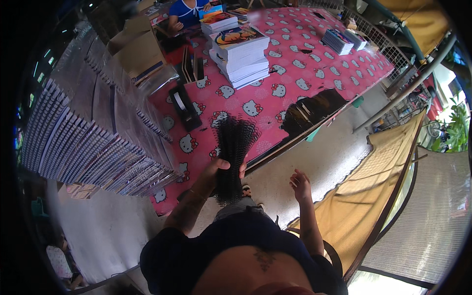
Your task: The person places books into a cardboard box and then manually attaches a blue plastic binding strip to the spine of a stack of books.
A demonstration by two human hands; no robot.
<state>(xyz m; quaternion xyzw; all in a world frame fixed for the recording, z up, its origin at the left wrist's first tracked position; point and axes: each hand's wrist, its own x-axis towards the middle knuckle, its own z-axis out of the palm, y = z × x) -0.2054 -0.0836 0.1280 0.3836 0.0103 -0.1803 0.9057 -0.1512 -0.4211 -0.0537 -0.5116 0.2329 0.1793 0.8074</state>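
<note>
A thick bundle of black plastic binding coils (235, 142) is gripped in my left hand (219, 171), upright in front of my body by the table's near edge. My thumb lies across the front of the bundle, and fingertips show on its far side. The upper ends of the coils fan out over the pink table cover (251, 109). Off to the right, my right hand (300, 187) is raised with its fingers apart, holding nothing and touching nothing.
Tall stacks of spiral-bound books (93, 132) stand at left. On the table are a black tape dispenser (185, 108), a pile of unbound books (242, 54) and smaller piles (337, 41) farther right. Another person (189, 11) sits beyond, near a cardboard box (135, 49). The cover has a torn dark patch (314, 110).
</note>
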